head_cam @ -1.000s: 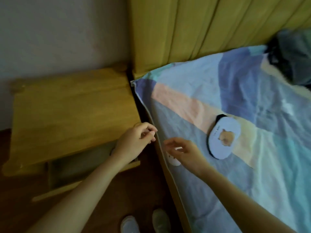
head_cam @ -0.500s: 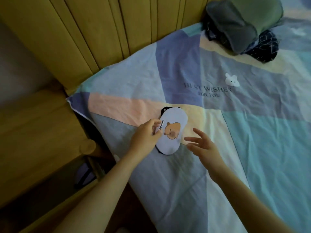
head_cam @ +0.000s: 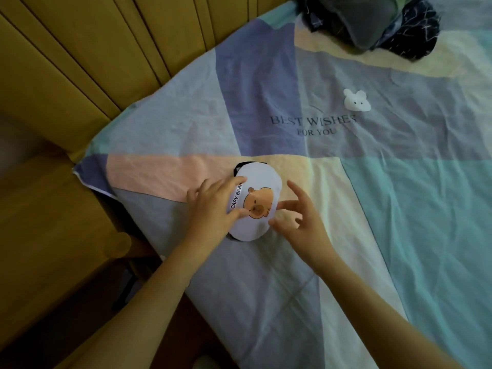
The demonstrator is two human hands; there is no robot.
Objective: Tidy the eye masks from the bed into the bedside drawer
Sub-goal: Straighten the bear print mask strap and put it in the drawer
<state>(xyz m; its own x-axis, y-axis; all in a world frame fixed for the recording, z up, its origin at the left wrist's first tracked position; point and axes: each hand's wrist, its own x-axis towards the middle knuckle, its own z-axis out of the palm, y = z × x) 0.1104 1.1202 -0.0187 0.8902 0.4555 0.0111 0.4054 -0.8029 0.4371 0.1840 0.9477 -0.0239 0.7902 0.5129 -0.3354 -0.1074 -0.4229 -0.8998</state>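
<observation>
A white eye mask (head_cam: 262, 182) printed with a brown capybara lies on the patchwork bed sheet (head_cam: 399, 209) near the bed's left edge. My left hand (head_cam: 213, 209) grips its left side, thumb and forefinger on top. My right hand (head_cam: 303, 219) is spread open, its fingertips at the mask's right edge. A grey eye mask (head_cam: 367, 20) and a dark patterned one (head_cam: 415, 30) lie heaped at the top right of the bed. The bedside drawer (head_cam: 87, 310) stands open at the lower left, its inside dark.
The wooden bedside table (head_cam: 48, 222) sits left of the bed, below the yellow padded headboard (head_cam: 106, 49). A white mouse patch (head_cam: 356, 101) and printed words are part of the sheet. Dark floor shows between drawer and bed.
My view swung from the bedside table to the bed. Both hands moved from the drawer to the capybara mask; the left took hold of it and the right closed in on its right edge.
</observation>
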